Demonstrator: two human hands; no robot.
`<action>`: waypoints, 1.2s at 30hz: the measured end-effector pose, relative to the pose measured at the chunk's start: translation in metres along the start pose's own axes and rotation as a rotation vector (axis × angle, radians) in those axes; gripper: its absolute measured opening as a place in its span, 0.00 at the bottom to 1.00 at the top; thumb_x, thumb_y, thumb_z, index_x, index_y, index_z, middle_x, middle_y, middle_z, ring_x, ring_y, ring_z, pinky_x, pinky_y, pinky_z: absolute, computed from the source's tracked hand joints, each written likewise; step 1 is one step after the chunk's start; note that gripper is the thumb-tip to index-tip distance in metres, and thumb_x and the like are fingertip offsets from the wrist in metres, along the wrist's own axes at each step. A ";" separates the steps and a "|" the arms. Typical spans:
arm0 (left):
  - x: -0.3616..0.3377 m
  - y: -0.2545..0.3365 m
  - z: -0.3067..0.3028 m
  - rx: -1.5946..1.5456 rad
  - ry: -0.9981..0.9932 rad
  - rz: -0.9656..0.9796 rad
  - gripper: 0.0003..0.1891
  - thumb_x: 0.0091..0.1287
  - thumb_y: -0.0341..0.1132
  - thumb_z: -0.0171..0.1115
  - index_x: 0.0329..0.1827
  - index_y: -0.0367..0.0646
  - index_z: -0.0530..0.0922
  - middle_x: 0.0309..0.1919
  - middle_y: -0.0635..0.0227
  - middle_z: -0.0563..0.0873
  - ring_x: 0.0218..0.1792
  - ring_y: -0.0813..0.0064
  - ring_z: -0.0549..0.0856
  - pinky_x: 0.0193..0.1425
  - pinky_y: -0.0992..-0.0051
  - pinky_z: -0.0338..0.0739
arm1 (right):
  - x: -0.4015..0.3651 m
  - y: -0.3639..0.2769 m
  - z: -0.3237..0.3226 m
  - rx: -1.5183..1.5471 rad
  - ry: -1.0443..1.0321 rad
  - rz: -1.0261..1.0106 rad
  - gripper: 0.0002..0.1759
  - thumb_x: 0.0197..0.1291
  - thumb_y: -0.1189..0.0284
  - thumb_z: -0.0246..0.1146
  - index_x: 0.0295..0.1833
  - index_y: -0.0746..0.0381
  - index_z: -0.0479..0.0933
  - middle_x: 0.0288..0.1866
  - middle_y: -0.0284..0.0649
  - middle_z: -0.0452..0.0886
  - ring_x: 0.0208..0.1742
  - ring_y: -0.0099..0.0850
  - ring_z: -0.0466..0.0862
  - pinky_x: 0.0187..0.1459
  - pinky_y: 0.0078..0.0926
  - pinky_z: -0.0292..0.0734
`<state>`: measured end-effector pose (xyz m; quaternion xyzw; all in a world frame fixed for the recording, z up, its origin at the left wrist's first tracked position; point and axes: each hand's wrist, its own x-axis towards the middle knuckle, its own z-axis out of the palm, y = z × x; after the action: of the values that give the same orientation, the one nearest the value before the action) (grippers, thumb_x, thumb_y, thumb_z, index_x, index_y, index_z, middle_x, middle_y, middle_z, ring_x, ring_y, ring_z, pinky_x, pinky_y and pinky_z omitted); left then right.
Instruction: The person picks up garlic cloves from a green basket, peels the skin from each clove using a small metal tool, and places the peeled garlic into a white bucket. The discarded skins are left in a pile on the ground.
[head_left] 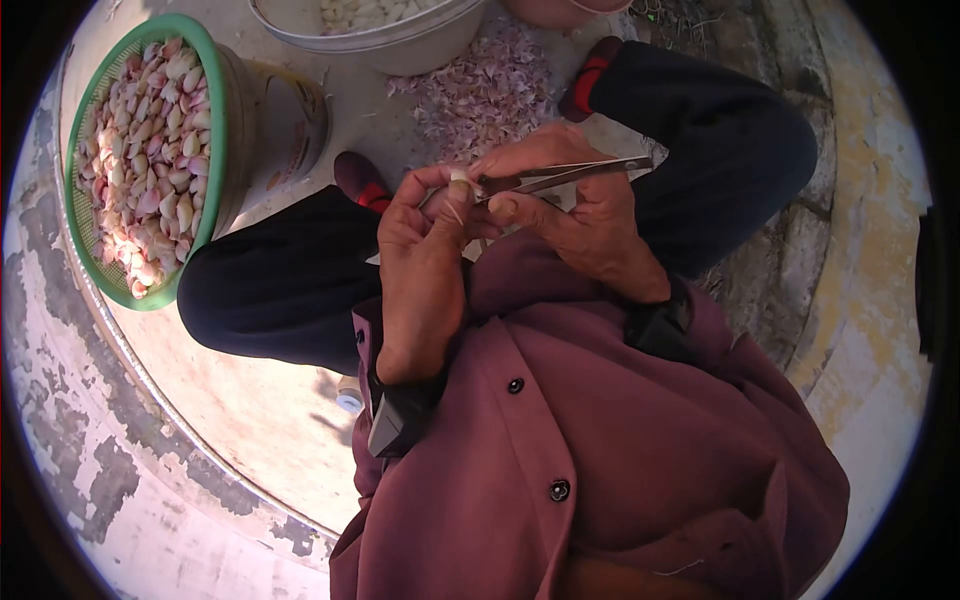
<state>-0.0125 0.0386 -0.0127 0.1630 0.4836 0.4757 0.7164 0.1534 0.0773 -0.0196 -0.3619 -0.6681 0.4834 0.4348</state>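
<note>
- Pinching a garlic clove (459,186) between closed fingertips, left hand (420,250) holds it above the lap.
- Right hand (585,225) grips scissors (560,176), blades together, tip touching the clove.
- Risk: tip slipping off the skin could nick the left fingers; a loose pinch could drop the clove.
- Green basket (214,90) of cloves stands far left.

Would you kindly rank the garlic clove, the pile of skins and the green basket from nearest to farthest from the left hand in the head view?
1. garlic clove, pinched by the left hand.
2. pile of skins, on the ground ahead.
3. green basket, off to the left.
</note>
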 end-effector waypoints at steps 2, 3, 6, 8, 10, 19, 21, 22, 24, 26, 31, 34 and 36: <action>-0.002 0.001 0.001 0.015 -0.003 0.013 0.09 0.74 0.31 0.55 0.52 0.36 0.72 0.34 0.62 0.86 0.32 0.77 0.85 0.39 0.78 0.79 | -0.002 0.000 -0.001 -0.081 0.009 -0.013 0.13 0.59 0.68 0.70 0.45 0.63 0.82 0.40 0.39 0.86 0.42 0.26 0.83 0.44 0.23 0.75; -0.002 0.001 0.002 0.029 -0.008 0.029 0.09 0.74 0.31 0.55 0.50 0.36 0.72 0.34 0.62 0.86 0.32 0.77 0.85 0.39 0.78 0.79 | -0.002 0.000 -0.001 -0.081 0.010 -0.013 0.13 0.59 0.68 0.70 0.45 0.63 0.82 0.40 0.39 0.86 0.42 0.26 0.83 0.44 0.23 0.75; -0.004 0.003 0.003 0.069 -0.037 0.054 0.08 0.74 0.32 0.56 0.49 0.36 0.74 0.34 0.62 0.86 0.32 0.77 0.85 0.39 0.78 0.78 | -0.007 0.002 0.001 0.064 0.012 0.168 0.11 0.60 0.69 0.69 0.44 0.63 0.82 0.40 0.39 0.85 0.40 0.24 0.82 0.44 0.21 0.76; -0.005 0.005 0.003 0.057 -0.046 0.036 0.09 0.73 0.32 0.57 0.50 0.37 0.75 0.34 0.62 0.86 0.32 0.78 0.84 0.39 0.79 0.77 | -0.012 0.011 0.003 0.337 0.123 0.285 0.09 0.62 0.70 0.68 0.44 0.64 0.82 0.40 0.38 0.85 0.40 0.23 0.82 0.45 0.20 0.76; -0.006 0.006 0.002 0.044 -0.054 0.019 0.09 0.73 0.32 0.57 0.50 0.37 0.76 0.35 0.62 0.87 0.32 0.78 0.84 0.39 0.80 0.77 | -0.010 0.017 -0.002 0.330 0.203 0.282 0.09 0.62 0.71 0.67 0.45 0.64 0.82 0.40 0.38 0.85 0.41 0.22 0.82 0.45 0.20 0.76; -0.006 0.006 0.006 0.088 0.029 0.083 0.10 0.70 0.31 0.61 0.51 0.38 0.78 0.34 0.66 0.86 0.31 0.83 0.81 0.37 0.84 0.73 | -0.016 0.018 -0.017 0.012 0.165 0.318 0.13 0.61 0.70 0.69 0.48 0.65 0.80 0.48 0.41 0.83 0.49 0.24 0.81 0.52 0.23 0.76; -0.005 0.005 0.006 0.129 0.031 0.112 0.08 0.70 0.30 0.62 0.47 0.38 0.76 0.33 0.67 0.85 0.30 0.84 0.80 0.36 0.85 0.72 | -0.016 0.007 -0.006 0.259 0.137 0.343 0.14 0.60 0.70 0.69 0.49 0.65 0.80 0.50 0.42 0.82 0.50 0.24 0.80 0.53 0.24 0.76; -0.005 0.005 0.006 0.129 0.029 0.112 0.08 0.70 0.30 0.62 0.47 0.38 0.76 0.33 0.67 0.85 0.30 0.84 0.80 0.36 0.85 0.72 | -0.015 0.002 0.000 0.307 0.136 0.328 0.13 0.60 0.71 0.69 0.48 0.65 0.81 0.46 0.38 0.83 0.47 0.23 0.80 0.50 0.22 0.75; -0.006 0.005 0.005 0.246 0.015 0.115 0.06 0.69 0.29 0.62 0.44 0.39 0.74 0.32 0.68 0.84 0.30 0.86 0.80 0.36 0.86 0.72 | -0.014 -0.003 0.006 0.355 0.137 0.311 0.12 0.60 0.72 0.69 0.47 0.65 0.81 0.43 0.34 0.83 0.44 0.21 0.80 0.47 0.20 0.75; -0.007 0.006 0.008 0.233 0.013 0.118 0.07 0.69 0.29 0.62 0.44 0.38 0.74 0.32 0.69 0.84 0.30 0.86 0.80 0.36 0.86 0.72 | -0.014 -0.006 0.008 0.449 0.164 0.337 0.10 0.61 0.72 0.68 0.46 0.65 0.81 0.43 0.34 0.82 0.44 0.21 0.80 0.47 0.20 0.75; -0.007 0.004 0.008 0.197 0.008 0.100 0.07 0.69 0.29 0.63 0.45 0.38 0.74 0.31 0.69 0.84 0.30 0.86 0.81 0.36 0.87 0.71 | -0.017 0.000 0.009 0.487 0.183 0.331 0.09 0.63 0.73 0.67 0.46 0.66 0.81 0.43 0.35 0.82 0.43 0.21 0.80 0.46 0.20 0.76; -0.008 0.003 0.007 0.189 0.008 0.093 0.07 0.69 0.29 0.63 0.45 0.38 0.75 0.32 0.68 0.85 0.30 0.85 0.82 0.37 0.86 0.72 | -0.018 -0.002 0.007 0.550 0.193 0.368 0.08 0.64 0.73 0.66 0.45 0.66 0.81 0.44 0.35 0.82 0.43 0.22 0.81 0.46 0.20 0.77; -0.008 0.003 0.005 0.154 -0.020 0.092 0.09 0.68 0.30 0.64 0.46 0.38 0.75 0.33 0.66 0.85 0.31 0.83 0.83 0.38 0.85 0.73 | -0.015 -0.005 0.006 0.553 0.186 0.381 0.08 0.64 0.73 0.66 0.44 0.66 0.81 0.44 0.35 0.83 0.43 0.22 0.81 0.46 0.19 0.77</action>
<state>-0.0104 0.0344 -0.0041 0.2444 0.5034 0.4678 0.6841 0.1529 0.0600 -0.0194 -0.3911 -0.3898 0.6834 0.4776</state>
